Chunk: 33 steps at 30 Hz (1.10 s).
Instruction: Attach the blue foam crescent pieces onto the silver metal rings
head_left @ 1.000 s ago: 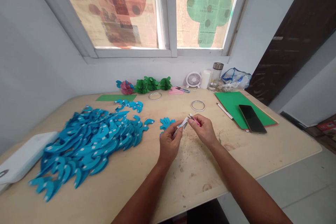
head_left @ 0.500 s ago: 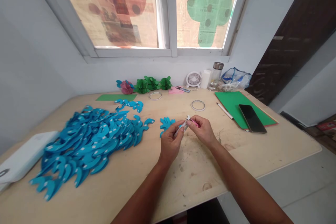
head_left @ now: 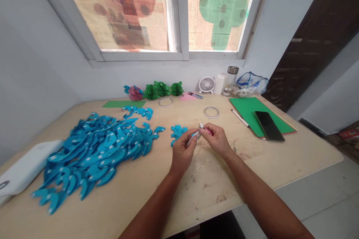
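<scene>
My left hand (head_left: pixel 182 151) is closed, thumb and fingers pinched on a slim whitish piece (head_left: pixel 192 140) whose kind I cannot make out. Just touching it, or very near, my right hand (head_left: pixel 217 140) is closed around a small pink object (head_left: pixel 208 130), mostly hidden by the fingers. A small white bit with a dark tip (head_left: pixel 201 126) pokes up between the two hands. Blue petal-shaped paper (head_left: pixel 178 131) lies on the table behind my left fingers. A large heap of blue paper cut-outs with white squares (head_left: pixel 103 149) spreads to the left.
Tape rolls (head_left: pixel 211 112) lie beyond my hands. Green folded-paper pieces (head_left: pixel 162 88), a small fan (head_left: pixel 206 84) and a glass bottle (head_left: pixel 230 82) stand along the wall. A phone (head_left: pixel 269 126) rests on green sheets (head_left: pixel 246 114), right. A white box-like object (head_left: pixel 28 166) is far left.
Hardly anything differs. Both hands stay together in the same place, and the white bit between the fingertips has shifted very slightly.
</scene>
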### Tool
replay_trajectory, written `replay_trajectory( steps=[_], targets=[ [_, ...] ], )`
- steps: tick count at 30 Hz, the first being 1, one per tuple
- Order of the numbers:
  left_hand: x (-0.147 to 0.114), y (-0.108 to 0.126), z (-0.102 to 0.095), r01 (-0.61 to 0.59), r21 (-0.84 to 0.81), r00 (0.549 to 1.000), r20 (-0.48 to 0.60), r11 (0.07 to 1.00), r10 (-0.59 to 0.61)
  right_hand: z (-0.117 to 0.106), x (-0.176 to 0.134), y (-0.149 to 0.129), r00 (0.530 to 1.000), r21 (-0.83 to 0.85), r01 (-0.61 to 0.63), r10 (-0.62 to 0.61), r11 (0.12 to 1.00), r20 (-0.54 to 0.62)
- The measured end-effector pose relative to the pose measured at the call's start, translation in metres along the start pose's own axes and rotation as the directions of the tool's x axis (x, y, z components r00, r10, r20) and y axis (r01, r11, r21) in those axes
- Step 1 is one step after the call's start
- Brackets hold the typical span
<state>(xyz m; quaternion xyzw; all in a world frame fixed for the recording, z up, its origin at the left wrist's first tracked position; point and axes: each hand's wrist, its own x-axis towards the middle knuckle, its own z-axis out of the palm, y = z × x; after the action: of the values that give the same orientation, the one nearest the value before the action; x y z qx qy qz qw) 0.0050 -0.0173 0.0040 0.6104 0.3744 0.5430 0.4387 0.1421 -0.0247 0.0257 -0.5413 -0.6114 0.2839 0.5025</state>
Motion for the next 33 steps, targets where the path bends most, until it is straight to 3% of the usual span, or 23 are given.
replay_trajectory(
  steps=[7, 14, 33],
  targets=[
    [-0.0002, -0.0018, 0.0005, 0.007, -0.002, 1.0, 0.009, 1.0, -0.007, 0.0008, -0.0002, 0.0026, 0.999, 0.009, 0.001, -0.001, 1.0, -0.04],
    [0.0016, -0.0032, -0.0022, 0.032, -0.033, 0.999, -0.011, 0.999, -0.032, 0.0017, 0.0007, 0.0039, 0.999, 0.039, -0.04, 0.041, 0.998, -0.025],
    [-0.0007, 0.0019, 0.0021, 0.022, -0.042, 1.0, -0.008, 0.999, -0.022, 0.0015, -0.0014, 0.0009, 1.0, -0.022, 0.002, -0.001, 1.0, 0.03]
  ],
)
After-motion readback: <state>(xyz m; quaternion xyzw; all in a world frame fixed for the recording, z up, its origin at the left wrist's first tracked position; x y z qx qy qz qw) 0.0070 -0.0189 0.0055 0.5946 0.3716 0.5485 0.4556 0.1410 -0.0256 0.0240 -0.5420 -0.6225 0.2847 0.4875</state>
